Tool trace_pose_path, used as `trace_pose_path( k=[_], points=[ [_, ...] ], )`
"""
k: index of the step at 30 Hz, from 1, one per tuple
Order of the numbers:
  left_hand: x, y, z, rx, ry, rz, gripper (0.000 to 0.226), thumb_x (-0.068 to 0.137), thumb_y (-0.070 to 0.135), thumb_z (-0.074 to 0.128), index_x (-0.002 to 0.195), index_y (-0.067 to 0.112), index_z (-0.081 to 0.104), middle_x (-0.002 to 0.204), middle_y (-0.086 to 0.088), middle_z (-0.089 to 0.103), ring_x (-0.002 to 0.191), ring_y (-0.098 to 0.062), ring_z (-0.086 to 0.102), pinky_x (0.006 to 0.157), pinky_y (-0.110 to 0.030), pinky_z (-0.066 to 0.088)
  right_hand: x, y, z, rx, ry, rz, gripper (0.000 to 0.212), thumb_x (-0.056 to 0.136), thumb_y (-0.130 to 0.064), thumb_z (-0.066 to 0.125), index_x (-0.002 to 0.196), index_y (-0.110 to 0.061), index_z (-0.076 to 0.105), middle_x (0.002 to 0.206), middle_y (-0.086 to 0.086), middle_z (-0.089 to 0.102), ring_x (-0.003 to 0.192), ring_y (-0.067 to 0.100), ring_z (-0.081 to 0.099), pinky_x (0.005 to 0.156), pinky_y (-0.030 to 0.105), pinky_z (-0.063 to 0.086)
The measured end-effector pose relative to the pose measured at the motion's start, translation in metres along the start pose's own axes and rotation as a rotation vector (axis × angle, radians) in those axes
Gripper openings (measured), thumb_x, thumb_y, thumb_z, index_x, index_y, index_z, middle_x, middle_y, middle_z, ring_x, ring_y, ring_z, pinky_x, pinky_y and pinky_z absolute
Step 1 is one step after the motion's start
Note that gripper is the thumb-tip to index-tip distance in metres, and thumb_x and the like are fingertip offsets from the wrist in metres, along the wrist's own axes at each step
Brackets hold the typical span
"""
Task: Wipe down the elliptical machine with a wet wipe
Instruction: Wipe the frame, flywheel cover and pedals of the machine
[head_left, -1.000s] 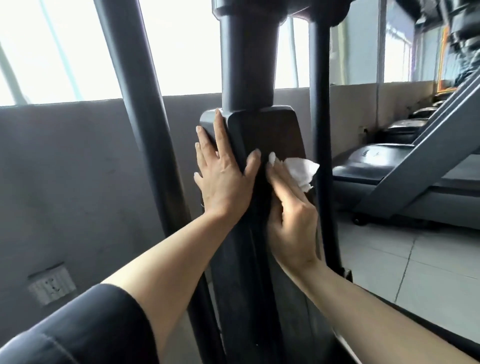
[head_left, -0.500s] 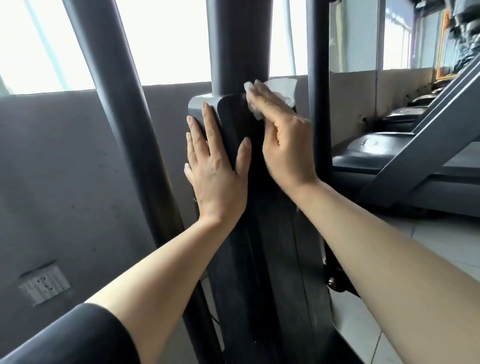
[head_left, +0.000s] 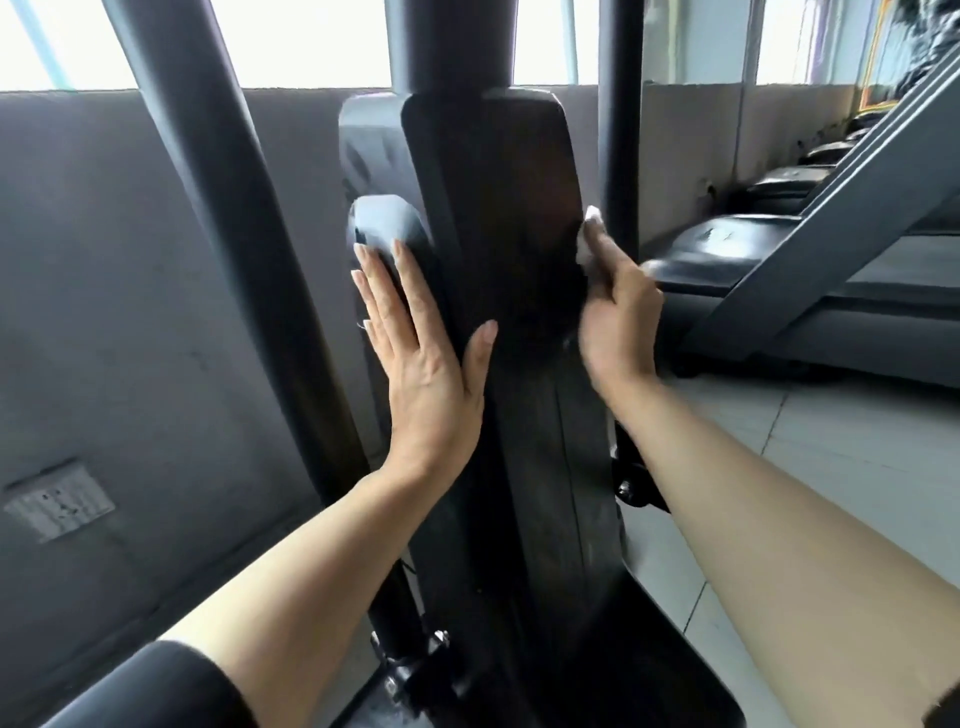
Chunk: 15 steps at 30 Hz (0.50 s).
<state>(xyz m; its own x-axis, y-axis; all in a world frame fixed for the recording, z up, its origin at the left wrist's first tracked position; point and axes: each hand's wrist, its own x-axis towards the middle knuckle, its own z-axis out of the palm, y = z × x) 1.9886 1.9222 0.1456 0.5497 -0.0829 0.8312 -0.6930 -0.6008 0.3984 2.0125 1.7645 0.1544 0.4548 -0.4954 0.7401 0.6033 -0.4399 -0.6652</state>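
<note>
The elliptical machine's black central housing rises in the middle of the view, with a round column going up out of its top. My left hand lies flat against the housing's left side, fingers straight, thumb on the front face. My right hand is on the housing's right edge and holds a white wet wipe against it. Only a small part of the wipe shows above my fingers.
A thick black swing arm slants down on the left and a thinner one stands right of the housing. Treadmills line the right side on a tiled floor. A grey wall with a socket is behind.
My right hand has moved with the wipe from the top of the housing down to its right edge. My left hand has slid lower on the left side.
</note>
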Motion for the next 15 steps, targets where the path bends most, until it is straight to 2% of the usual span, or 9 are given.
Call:
trace_pose_path(
  k=[1,2,4,6,9,11,13,15],
  points=[
    [-0.003,0.000,0.002,-0.002,0.010,-0.012,0.078,0.099,0.041,0.036,0.153,0.007,-0.010,0.159,-0.018,-0.021,0.148,-0.032,-0.018,0.119,-0.058,0.005,-0.019,0.006,-0.002,0.000,0.008,0.074,0.041,0.098,0.001,0.048,0.138,-0.008,0.052,0.132,0.002,0.059,0.116,-0.012,0.050,0.103,0.006,0.035],
    [-0.004,0.001,0.004,-0.002,0.019,-0.023,0.077,0.099,0.039,0.036,0.152,0.004,-0.008,0.159,-0.021,-0.019,0.148,-0.034,-0.016,0.120,-0.057,0.004,-0.040,0.009,-0.002,-0.003,0.000,0.087,0.042,0.098,0.001,0.047,0.139,-0.008,0.051,0.135,0.005,0.058,0.123,-0.001,0.052,0.107,0.012,0.036],
    [-0.002,0.003,0.005,0.000,0.038,-0.023,0.076,0.099,0.037,0.035,0.152,0.001,-0.005,0.158,-0.024,-0.016,0.148,-0.036,-0.014,0.121,-0.054,0.001,-0.068,0.004,0.002,0.004,-0.026,0.010,0.044,0.095,0.001,0.044,0.138,-0.004,0.051,0.142,0.006,0.051,0.136,0.018,0.045,0.114,0.023,0.033],
    [-0.002,0.002,0.006,-0.009,0.042,-0.016,0.077,0.099,0.037,0.036,0.151,-0.002,-0.004,0.158,-0.026,-0.015,0.148,-0.036,-0.012,0.121,-0.052,-0.001,-0.069,0.003,0.006,0.000,-0.017,-0.040,0.047,0.091,0.004,0.042,0.137,0.001,0.051,0.143,0.009,0.049,0.139,0.024,0.041,0.117,0.028,0.030],
    [-0.005,0.001,0.007,-0.022,0.037,-0.021,0.076,0.098,0.036,0.036,0.152,-0.002,-0.004,0.158,-0.025,-0.015,0.148,-0.034,-0.013,0.121,-0.053,-0.001,-0.076,0.011,0.003,-0.042,-0.061,-0.070,0.057,0.087,0.016,0.038,0.142,0.002,0.043,0.149,0.010,0.041,0.142,0.025,0.035,0.119,0.031,0.027],
    [-0.008,0.001,0.008,-0.021,0.047,-0.021,0.076,0.098,0.035,0.035,0.152,-0.002,-0.004,0.159,-0.024,-0.015,0.148,-0.033,-0.013,0.121,-0.052,0.000,-0.103,0.020,-0.004,-0.059,-0.096,-0.011,0.063,0.087,0.017,0.036,0.147,-0.002,0.037,0.154,0.009,0.036,0.146,0.019,0.028,0.120,0.033,0.024],
    [-0.010,0.001,0.010,-0.022,0.061,-0.030,0.075,0.098,0.035,0.035,0.151,-0.001,-0.005,0.159,-0.023,-0.014,0.149,-0.032,-0.012,0.122,-0.048,-0.001,-0.130,0.020,-0.008,-0.067,-0.095,0.060,0.062,0.090,0.013,0.036,0.149,-0.006,0.034,0.155,0.005,0.034,0.147,0.011,0.022,0.120,0.027,0.020],
    [-0.012,0.002,0.011,-0.020,0.067,-0.042,0.075,0.098,0.035,0.034,0.151,0.000,-0.007,0.159,-0.022,-0.014,0.149,-0.031,-0.012,0.122,-0.046,-0.001,-0.129,0.011,-0.005,-0.063,-0.071,0.050,0.059,0.090,0.010,0.037,0.147,-0.004,0.037,0.153,0.008,0.038,0.145,0.010,0.025,0.118,0.020,0.019]
  ],
)
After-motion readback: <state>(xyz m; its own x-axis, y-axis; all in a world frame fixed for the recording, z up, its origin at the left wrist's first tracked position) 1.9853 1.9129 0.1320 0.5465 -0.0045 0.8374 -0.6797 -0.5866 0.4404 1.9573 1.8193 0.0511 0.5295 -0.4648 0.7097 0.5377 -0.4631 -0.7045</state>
